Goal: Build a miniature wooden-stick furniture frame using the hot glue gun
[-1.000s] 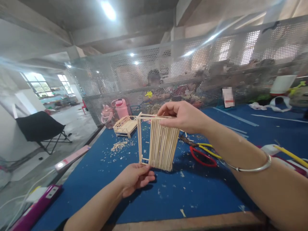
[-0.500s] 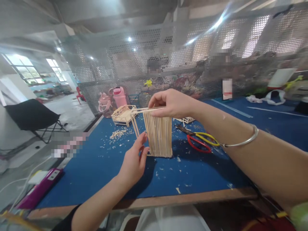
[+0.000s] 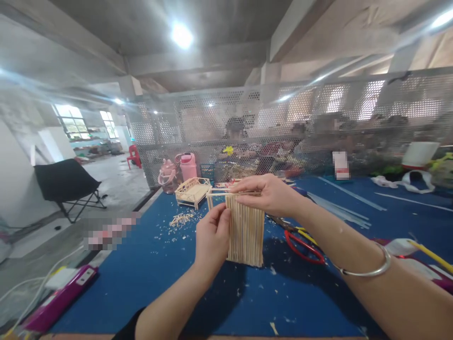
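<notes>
A small structure of thin wooden sticks (image 3: 245, 233) stands upright on the blue tabletop, its front a panel of sticks side by side. My left hand (image 3: 213, 233) is closed in a pinch at the panel's upper left edge, thumb and forefinger against the sticks. Over the top edge lies my right hand (image 3: 267, 194), thumb in front and fingers behind, gripping the top sticks. A bare stick frame juts out to the left beyond the panel. Its far side is hidden.
Red-and-yellow-handled scissors (image 3: 304, 248) lie right of the structure. A small stick-built bed (image 3: 193, 192) stands behind left, near stick offcuts (image 3: 181, 219). Pink bottles (image 3: 188, 166) stand farther back before a perforated metal screen (image 3: 205, 113). A purple power strip (image 3: 63, 297) is at the left edge.
My left hand has gone up along the panel's left edge, and its fingers have closed there. My right hand stays on the top. The camera view has tilted upward.
</notes>
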Motion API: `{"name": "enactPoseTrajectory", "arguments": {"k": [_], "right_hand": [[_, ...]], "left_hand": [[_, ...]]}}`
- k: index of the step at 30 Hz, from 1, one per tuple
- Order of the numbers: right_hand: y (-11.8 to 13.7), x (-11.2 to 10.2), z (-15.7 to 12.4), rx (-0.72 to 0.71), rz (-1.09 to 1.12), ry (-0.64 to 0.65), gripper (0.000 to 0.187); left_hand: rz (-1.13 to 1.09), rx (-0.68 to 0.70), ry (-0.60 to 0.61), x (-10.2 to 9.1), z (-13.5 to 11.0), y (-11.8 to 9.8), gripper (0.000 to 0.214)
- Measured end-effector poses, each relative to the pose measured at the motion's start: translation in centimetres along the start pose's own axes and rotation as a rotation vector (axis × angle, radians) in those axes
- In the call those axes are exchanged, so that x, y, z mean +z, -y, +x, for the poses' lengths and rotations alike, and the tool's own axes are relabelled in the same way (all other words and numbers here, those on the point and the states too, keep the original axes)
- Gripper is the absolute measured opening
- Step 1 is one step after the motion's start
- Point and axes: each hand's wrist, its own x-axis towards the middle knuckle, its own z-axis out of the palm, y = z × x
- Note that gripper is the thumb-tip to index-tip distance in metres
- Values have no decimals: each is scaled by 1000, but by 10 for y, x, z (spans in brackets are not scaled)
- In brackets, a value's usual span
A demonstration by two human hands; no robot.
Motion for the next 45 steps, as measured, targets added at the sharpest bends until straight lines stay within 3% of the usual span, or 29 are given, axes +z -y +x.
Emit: {"name": "enactPoseTrajectory", "arguments": {"k": [9,15,20,23,32,45], "right_hand": [[1,2,-3,-54,5,-24,23],[0,1,-8,-41,-25,-28,25],[5,2,-13,-184,-316,-122,23],[12,2,-13,-228,-435,-89,23],[15,1,-17,-220,-413,-65,24],[15,10,-19,-304,-418,-147,22]], "left_hand": [[-27,-26,40,-7,4,0,31],[148,70,24,-9,9,-5,23],[145,41,40,-9,7,0,22],[118,13,65,-8,5,4,23],[13,-10,93,-6,8,8,21],[12,74,-5,-7,5,1,26]]}}
